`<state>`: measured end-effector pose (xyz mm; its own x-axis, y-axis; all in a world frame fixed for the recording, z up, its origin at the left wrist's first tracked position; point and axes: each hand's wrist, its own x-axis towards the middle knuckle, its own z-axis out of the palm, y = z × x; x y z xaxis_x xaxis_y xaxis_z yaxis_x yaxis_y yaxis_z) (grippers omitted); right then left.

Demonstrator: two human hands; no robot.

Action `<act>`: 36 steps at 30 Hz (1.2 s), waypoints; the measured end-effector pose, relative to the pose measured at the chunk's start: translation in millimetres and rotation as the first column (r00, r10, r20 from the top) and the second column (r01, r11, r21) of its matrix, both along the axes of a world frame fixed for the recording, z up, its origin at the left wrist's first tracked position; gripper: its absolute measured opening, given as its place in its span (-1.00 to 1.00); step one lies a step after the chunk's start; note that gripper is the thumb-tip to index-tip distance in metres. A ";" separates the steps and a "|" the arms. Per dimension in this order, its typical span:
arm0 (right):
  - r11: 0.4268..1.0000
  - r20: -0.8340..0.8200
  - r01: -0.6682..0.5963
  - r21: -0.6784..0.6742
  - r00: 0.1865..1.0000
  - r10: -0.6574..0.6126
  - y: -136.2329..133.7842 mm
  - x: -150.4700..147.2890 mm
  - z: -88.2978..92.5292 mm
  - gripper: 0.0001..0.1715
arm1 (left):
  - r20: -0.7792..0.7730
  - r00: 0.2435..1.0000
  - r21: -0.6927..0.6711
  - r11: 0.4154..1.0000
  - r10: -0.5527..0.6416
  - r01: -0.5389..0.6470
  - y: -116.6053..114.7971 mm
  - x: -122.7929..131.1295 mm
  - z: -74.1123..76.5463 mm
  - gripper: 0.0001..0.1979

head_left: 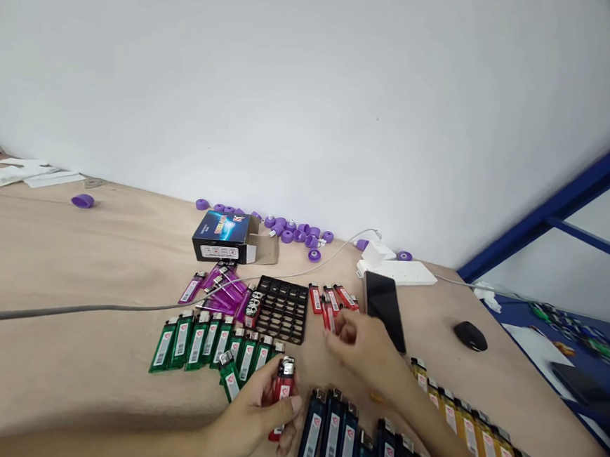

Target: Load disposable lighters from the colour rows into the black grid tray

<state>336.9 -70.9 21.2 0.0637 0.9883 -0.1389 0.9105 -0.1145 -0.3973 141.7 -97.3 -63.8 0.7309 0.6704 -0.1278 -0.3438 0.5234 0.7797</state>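
Note:
My left hand [257, 415] is closed around a red lighter [282, 389], held upright near the table's front. My right hand [362, 342] reaches over to a small group of red lighters [331, 299] beside a black grid tray [282, 310]; its fingers are curled and blurred, pinching at one red lighter. A few lighters stand in the tray's left slots. Green lighters [206, 340] lie in a row left of my left hand, purple ones [220, 292] behind them, blue ones [341, 435] and yellow ones [473, 432] in rows along the front.
A dark printed box [225, 236] sits behind the tray, with purple caps [294, 231] along the wall. A black phone [385, 306], a white power strip [401, 271], a black mouse [470, 336] and a grey cable [92, 307] lie on the wooden table. A blue frame [554, 206] stands right.

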 end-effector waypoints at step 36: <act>0.965 -0.733 -0.260 -0.029 0.661 0.157 -38.3 -25.6 -8.4 -0.82 | -0.137 0.976 0.155 0.969 -0.171 0.191 2.7 -6.4 13.5 -0.43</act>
